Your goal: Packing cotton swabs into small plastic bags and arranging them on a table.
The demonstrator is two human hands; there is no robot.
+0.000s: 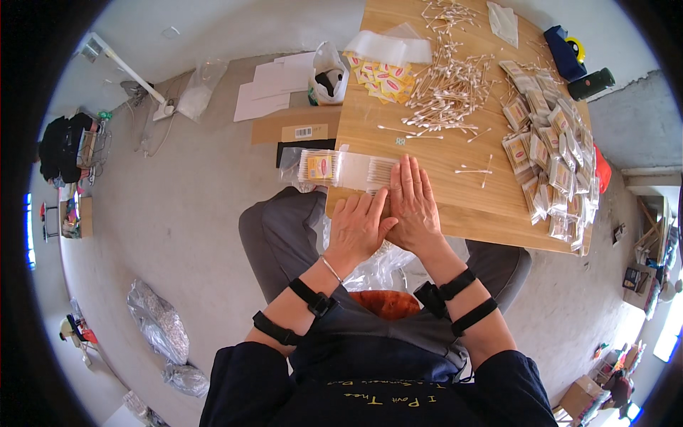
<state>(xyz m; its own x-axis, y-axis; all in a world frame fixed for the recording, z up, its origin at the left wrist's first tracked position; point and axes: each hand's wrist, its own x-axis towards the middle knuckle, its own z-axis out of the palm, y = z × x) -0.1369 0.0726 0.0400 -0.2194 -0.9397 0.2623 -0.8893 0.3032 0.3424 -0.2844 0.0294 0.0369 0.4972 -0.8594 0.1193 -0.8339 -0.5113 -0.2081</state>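
Note:
At the table's near left edge lies a row of cotton swabs point(380, 171) on or under see-through film. My right hand point(414, 206) lies flat with its fingers stretched out and close together, their tips by the right end of the row. Beside it, my left hand point(358, 226) rests with bent, slightly parted fingers at the near side of the row, its thumb against my right hand. What lies beneath both palms is hidden. To the left, a see-through packet of cotton swabs point(306, 165) with a yellow card point(321, 168) lies at the table edge, partly overhanging it.
Loose cotton swabs point(448, 89) are heaped on the wooden table point(441, 160). Yellow cards point(384, 78) and plastic sleeves point(391, 48) lie far left; filled swab packets point(558, 160) pile up at the right. A tape dispenser point(564, 53) and dark cylinder point(591, 84) stand far right.

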